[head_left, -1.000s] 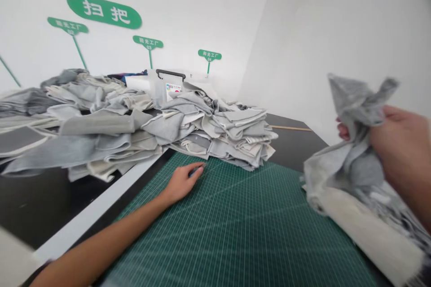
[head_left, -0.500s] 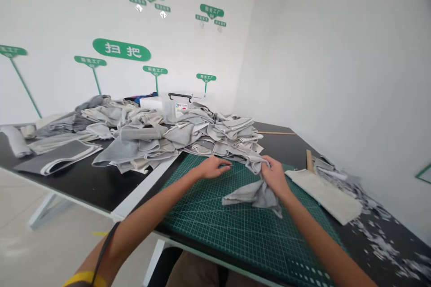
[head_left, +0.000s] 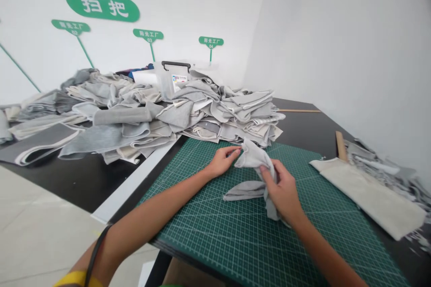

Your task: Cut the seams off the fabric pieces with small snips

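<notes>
My right hand (head_left: 284, 190) is closed around a crumpled light grey cloth (head_left: 254, 157), holding it above the green cutting mat (head_left: 208, 219). One end of the cloth stands up past the fingers, while another part hangs below toward the mat. My left hand (head_left: 224, 160) is beside the cloth's upper left edge. Its thumb and index finger are a little apart, with the fingertips close to the fabric; whether they touch it is hard to make out. Behind both hands rises a large pile of grey and off-white cloth pieces (head_left: 198, 112).
A clear plastic box (head_left: 164, 83) with a black handle stands behind the pile. On the right lie a folded cream cloth (head_left: 370, 197), a wooden strip (head_left: 341, 145) and grey scraps (head_left: 380, 168). More folded fabric (head_left: 47, 143) covers the black table's left side.
The right hand has drawn the grey cloth away from the pile and raised its end. The left hand has come closer to it. The camera view has tilted down.
</notes>
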A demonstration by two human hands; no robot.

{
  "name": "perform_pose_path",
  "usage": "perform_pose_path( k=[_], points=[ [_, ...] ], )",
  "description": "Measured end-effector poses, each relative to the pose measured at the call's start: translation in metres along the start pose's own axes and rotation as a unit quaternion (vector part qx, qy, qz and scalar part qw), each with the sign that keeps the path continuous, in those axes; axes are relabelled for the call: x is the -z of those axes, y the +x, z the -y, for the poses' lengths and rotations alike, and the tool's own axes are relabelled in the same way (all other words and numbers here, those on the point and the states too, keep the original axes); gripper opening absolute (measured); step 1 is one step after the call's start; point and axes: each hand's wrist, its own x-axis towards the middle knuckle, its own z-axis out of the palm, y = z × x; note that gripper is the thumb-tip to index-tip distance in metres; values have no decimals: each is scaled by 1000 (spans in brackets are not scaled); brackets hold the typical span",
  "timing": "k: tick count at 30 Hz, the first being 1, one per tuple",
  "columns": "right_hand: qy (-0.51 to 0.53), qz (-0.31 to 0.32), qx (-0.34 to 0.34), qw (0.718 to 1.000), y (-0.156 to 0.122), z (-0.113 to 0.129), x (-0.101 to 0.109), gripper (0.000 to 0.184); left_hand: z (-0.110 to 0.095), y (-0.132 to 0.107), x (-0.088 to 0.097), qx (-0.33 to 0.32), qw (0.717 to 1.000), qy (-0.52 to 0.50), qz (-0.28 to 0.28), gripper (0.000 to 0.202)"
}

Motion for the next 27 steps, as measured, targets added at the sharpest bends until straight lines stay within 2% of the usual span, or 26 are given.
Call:
perform_pose_path(
  k=[2,4,6,10,14,18,20,22,25,27],
  points=[
    [-15,72,67,995,-10,-2,-1,18,-3,-1,-2,10,1000,-17,11,32],
    [-38,167,130,977,-17,-5,2,21,-7,-1,-1,19,999,-35,12,32],
    [-62,231,148,959,-21,-6,7,28,-12,-1,4,27,998,-48,7,34],
    [-73,262,127,954,-22,-6,19,31,-17,-4,17,38,998,-45,17,37],
    [-50,283,105,952,-23,-10,27,33,-31,-8,22,19,997,-3,76,35],
    [-36,228,91,969,-23,-13,35,27,-55,-9,24,-11,990,33,138,34],
    [-50,204,124,970,-22,-6,43,30,-63,-9,27,-18,991,39,124,34],
    [-100,157,203,961,-17,7,56,36,-65,-9,31,-16,996,35,82,36],
    [-185,10,311,932,-6,31,81,52,-58,-8,35,1,1000,13,18,42],
    [-202,-99,319,921,4,42,94,55,-50,-7,35,18,1000,-7,-13,47]
  ],
)
